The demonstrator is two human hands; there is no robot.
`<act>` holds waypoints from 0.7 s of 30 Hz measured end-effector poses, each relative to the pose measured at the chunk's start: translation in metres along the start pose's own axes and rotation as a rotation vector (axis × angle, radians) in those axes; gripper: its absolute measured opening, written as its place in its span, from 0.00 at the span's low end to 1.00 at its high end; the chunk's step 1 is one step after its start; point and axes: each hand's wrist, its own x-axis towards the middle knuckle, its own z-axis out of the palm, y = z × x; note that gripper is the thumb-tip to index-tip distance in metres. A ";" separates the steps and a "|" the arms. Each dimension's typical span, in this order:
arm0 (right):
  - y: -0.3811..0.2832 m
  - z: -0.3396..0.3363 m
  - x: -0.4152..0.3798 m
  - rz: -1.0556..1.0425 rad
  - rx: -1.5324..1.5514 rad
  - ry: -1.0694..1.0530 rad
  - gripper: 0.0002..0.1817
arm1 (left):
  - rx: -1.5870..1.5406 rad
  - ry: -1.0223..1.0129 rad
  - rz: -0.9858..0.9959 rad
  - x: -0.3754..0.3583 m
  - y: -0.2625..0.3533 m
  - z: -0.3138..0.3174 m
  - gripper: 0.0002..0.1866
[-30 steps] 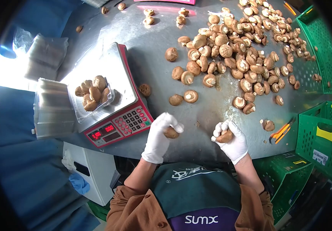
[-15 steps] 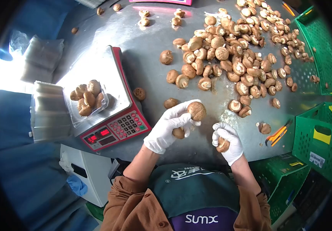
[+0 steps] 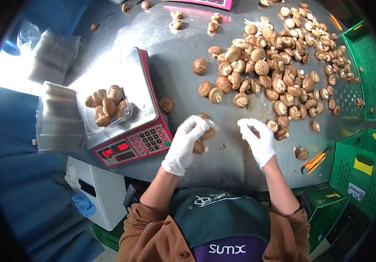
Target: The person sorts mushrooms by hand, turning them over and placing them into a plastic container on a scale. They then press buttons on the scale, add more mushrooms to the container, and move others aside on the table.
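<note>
Mushrooms, head view: the main heap lies toward the right half of the table, extending to the far right corner. A smaller group sits in a clear tray on the scale, near the left edge.

Left hand: fingers curled about at least two mushrooms, caps partly exposed. Right hand: fingers bent, thumb side toward the left hand. A brown patch shows at the fingers; whether they pinch a mushroom cannot be told. The hands are apart, above the table near its near edge.

Handling characteristics (judged): each piece should be light, with a firm but slightly yielding cap. The dry skin should offer good friction to the gloves. Cap margins may bruise or tear under a hard pinch; stems may snap if bent sideways.

Grip: take the cap across opposite sides, fingertips below its widest part, stem free. Apply low, even pressure. With several in one palm, expect round caps to roll against each other. The thin tray probably flexes; support it at opposite walls.
</note>
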 end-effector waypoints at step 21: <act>0.019 0.022 0.015 -0.156 -0.438 -0.174 0.34 | 1.747 0.286 0.276 0.105 0.035 0.008 0.21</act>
